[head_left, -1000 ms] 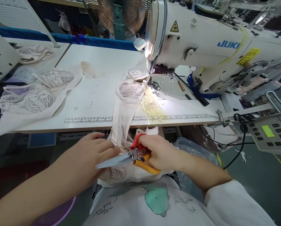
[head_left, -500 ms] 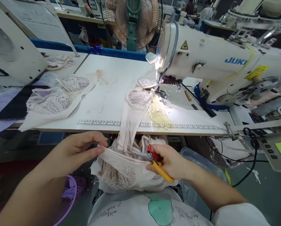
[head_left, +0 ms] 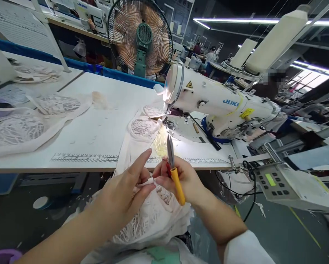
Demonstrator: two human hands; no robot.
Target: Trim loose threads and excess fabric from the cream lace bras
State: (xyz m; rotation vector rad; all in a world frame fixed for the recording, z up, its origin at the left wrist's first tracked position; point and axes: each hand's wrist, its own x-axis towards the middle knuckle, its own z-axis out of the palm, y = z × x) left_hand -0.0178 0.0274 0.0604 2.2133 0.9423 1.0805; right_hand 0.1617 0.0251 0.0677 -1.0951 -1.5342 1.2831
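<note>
My left hand [head_left: 135,181] pinches a narrow white strip of a lace bra [head_left: 139,223] lying on my lap. Close beside it, my right hand [head_left: 185,178] grips scissors [head_left: 170,150] with red and yellow handles, blades upward. The right fingertips meet the end of the same strip. Another white lace bra [head_left: 142,126] rests under the sewing machine's needle area, its band hanging over the table edge towards my hands. What lies between the fingertips is partly hidden.
The white sewing machine [head_left: 208,90] stands at the right of the table [head_left: 98,124], with a printed ruler [head_left: 84,157] along its front. More lace bras [head_left: 24,126] lie at left. A fan [head_left: 144,35] stands behind; a control box [head_left: 274,181] hangs at right.
My hands have come together above the lap, and the scissors have swung from pointing left across the fabric to pointing up. The camera view has turned to the right and upward.
</note>
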